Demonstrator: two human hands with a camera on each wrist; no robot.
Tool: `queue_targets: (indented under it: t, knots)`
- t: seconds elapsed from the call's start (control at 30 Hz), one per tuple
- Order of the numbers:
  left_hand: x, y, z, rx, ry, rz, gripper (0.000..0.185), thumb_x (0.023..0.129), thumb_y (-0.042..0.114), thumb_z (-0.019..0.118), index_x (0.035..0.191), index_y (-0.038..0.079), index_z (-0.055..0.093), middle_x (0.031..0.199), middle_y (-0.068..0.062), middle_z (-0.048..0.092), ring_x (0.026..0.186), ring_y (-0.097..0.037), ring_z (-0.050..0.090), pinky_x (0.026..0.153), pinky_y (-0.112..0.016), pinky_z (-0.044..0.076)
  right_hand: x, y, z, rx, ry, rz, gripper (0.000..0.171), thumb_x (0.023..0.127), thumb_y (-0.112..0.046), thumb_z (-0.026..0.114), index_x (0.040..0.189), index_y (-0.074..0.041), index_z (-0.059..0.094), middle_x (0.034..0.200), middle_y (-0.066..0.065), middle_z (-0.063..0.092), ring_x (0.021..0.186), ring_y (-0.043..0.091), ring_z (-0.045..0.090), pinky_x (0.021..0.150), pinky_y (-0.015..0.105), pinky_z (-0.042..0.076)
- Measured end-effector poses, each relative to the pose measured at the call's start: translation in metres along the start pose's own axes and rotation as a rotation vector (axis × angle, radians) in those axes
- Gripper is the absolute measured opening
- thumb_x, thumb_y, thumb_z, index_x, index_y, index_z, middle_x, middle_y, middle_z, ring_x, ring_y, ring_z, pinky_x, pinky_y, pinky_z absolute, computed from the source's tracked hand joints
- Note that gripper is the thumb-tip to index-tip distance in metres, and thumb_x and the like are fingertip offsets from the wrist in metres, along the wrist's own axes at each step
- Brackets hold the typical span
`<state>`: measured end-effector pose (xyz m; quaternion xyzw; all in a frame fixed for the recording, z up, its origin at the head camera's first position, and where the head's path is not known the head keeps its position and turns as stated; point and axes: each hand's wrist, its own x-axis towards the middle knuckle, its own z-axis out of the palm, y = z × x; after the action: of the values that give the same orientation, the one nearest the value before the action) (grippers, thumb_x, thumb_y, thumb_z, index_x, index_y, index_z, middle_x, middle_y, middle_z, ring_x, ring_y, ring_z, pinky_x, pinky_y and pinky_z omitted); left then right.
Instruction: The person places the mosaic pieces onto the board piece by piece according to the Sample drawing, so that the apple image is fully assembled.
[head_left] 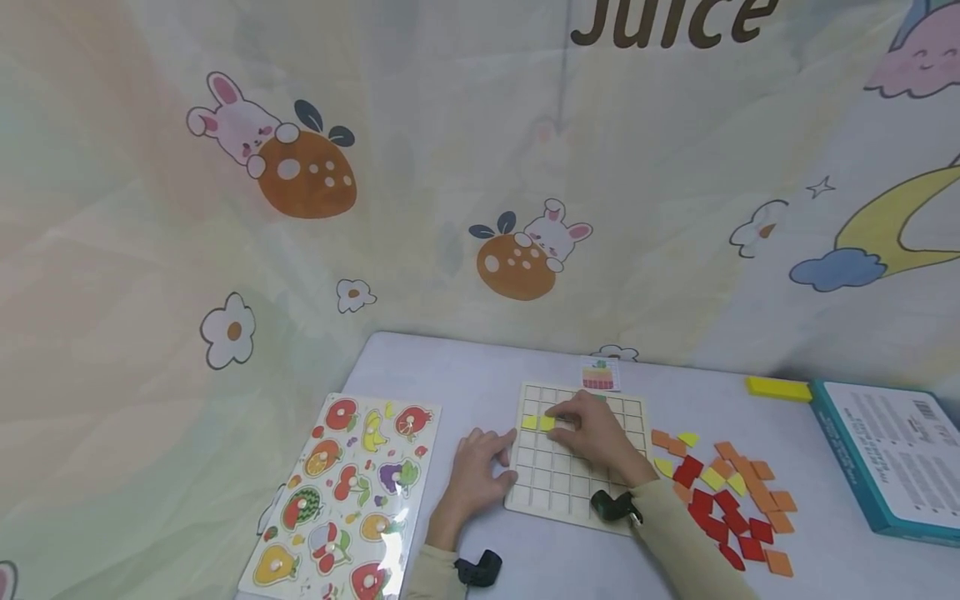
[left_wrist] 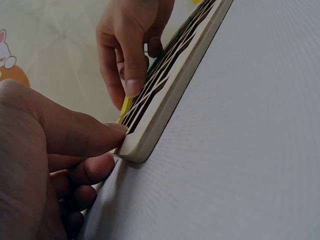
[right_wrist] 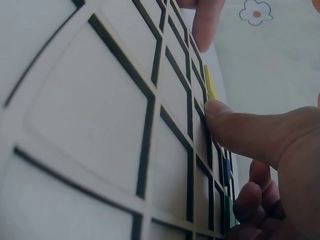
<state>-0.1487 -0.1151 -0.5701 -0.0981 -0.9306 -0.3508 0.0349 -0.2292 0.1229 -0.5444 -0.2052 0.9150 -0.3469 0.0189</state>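
Observation:
A pale wooden grid board (head_left: 570,487) lies flat on the table. In its upper left cells sit two yellow tiles, one (head_left: 529,422) lying free. My right hand (head_left: 596,433) reaches over the board and pinches the other yellow tile (head_left: 547,422) with its fingertips. The left wrist view shows this tile (left_wrist: 125,106) tipped up under the fingers (left_wrist: 131,82). In the right wrist view the thumb (right_wrist: 225,120) meets the tile's end (right_wrist: 210,85). My left hand (head_left: 480,471) rests at the board's left edge, with the thumb (left_wrist: 100,132) touching the corner of the board (left_wrist: 150,135).
A heap of red, orange and yellow tiles (head_left: 723,496) lies right of the board. A fruit peg puzzle (head_left: 345,492) sits to the left. A small pattern card (head_left: 600,375) stands behind the board. At the far right are a yellow block (head_left: 778,387) and a teal box (head_left: 892,462). A printed curtain hangs behind.

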Motion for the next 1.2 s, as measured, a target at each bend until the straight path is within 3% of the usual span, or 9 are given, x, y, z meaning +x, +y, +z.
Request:
queue_targets:
  t: [0.3, 0.77, 1.03, 1.2]
  knots:
    - [-0.001, 0.001, -0.001, 0.011, 0.005, -0.003, 0.062, 0.082, 0.019, 0.08, 0.142, 0.014, 0.069, 0.078, 0.016, 0.052, 0.085, -0.003, 0.04, 0.08, -0.027, 0.033, 0.001, -0.006, -0.003, 0.0, -0.041, 0.067, 0.033, 0.086, -0.023, 0.088, 0.117, -0.015, 0.081, 0.091, 0.001, 0.058, 0.081, 0.016, 0.044, 0.07, 0.03, 0.037]
    - [0.0, -0.001, 0.001, -0.01, 0.008, -0.002, 0.062, 0.081, 0.018, 0.08, 0.142, 0.014, 0.069, 0.078, 0.016, 0.051, 0.085, -0.003, 0.039, 0.08, -0.027, 0.032, -0.005, -0.005, -0.004, 0.002, 0.025, 0.064, 0.027, 0.088, -0.024, 0.085, 0.115, -0.017, 0.083, 0.091, -0.002, 0.06, 0.081, 0.016, 0.046, 0.071, 0.031, 0.038]
    - [0.0, 0.0, 0.001, -0.019, 0.023, -0.005, 0.063, 0.079, 0.017, 0.08, 0.141, 0.013, 0.07, 0.077, 0.015, 0.052, 0.085, -0.004, 0.04, 0.08, -0.027, 0.033, -0.024, 0.021, -0.048, 0.007, 0.107, 0.066, 0.023, 0.091, -0.013, 0.08, 0.113, -0.008, 0.082, 0.087, 0.001, 0.062, 0.079, 0.017, 0.051, 0.068, 0.028, 0.04]
    - [0.0, -0.001, 0.001, -0.014, 0.028, 0.001, 0.063, 0.08, 0.016, 0.08, 0.142, 0.012, 0.069, 0.077, 0.015, 0.051, 0.086, -0.004, 0.04, 0.08, -0.028, 0.033, -0.049, 0.052, -0.086, -0.066, 0.088, 0.193, 0.029, 0.095, -0.016, 0.076, 0.123, -0.006, 0.078, 0.106, 0.011, 0.07, 0.092, 0.024, 0.06, 0.07, 0.028, 0.048]
